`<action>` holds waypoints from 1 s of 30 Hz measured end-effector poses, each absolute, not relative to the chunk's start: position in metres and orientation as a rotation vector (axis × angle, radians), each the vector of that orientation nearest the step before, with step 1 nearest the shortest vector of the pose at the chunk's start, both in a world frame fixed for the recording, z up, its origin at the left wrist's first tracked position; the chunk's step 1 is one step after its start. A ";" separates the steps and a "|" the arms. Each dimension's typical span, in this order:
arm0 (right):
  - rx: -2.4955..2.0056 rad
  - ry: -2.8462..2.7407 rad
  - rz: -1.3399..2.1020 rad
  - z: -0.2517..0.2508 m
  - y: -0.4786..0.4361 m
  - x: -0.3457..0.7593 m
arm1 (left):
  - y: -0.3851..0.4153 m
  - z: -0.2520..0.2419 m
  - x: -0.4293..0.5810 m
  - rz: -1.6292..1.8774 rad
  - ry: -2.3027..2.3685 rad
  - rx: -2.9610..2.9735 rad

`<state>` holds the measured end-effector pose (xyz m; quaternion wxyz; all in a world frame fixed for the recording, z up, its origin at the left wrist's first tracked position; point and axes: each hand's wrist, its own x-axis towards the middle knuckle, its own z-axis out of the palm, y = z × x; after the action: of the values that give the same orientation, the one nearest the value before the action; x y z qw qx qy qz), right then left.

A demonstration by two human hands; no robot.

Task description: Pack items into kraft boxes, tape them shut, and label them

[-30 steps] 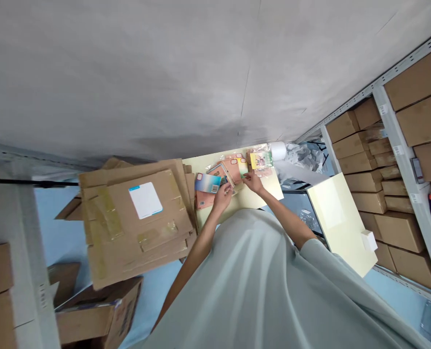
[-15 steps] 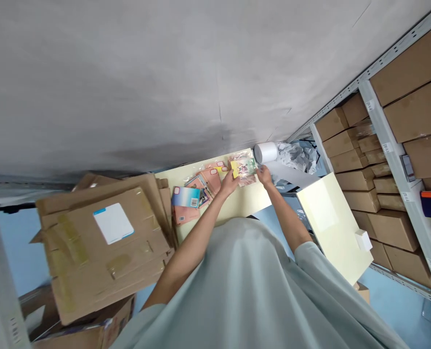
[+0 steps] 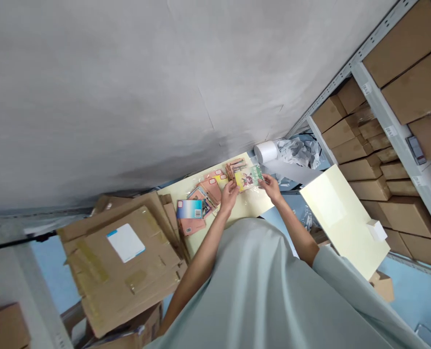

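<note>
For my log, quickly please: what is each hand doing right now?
Left hand: closed on the left edge of the yellow-green packet.
Right hand: closed on the same packet's right edge.

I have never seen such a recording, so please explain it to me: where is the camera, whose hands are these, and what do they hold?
There is no machine here. A person wears one camera on the head, and it looks down past the pale shirt at the person's own two bare hands. The left hand and the right hand together hold a small colourful book in clear wrap, above a pale yellow table. On the table lie pink books and a blue book. Flat cardboard lies to the left, and shelves of boxes stand to the right.
</note>
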<state>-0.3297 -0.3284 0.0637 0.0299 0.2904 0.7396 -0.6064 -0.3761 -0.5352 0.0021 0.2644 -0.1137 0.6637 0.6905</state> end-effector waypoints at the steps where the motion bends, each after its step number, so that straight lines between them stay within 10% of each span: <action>1: 0.961 2.223 -1.981 0.069 -0.329 -0.316 | -0.534 0.008 -0.371 1.875 1.754 -0.285; 15: 1.901 1.995 -2.252 0.129 -0.316 -0.083 | -0.431 0.052 -0.270 1.542 1.284 0.206; 30: 1.973 1.839 -2.568 0.094 -0.169 0.059 | -0.287 0.102 -0.154 1.220 1.421 0.407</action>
<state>0.0594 -0.1685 0.0936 -0.2873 0.5075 0.4729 -0.6606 -0.1539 -0.2873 0.1025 0.5750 0.1738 0.6065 0.5209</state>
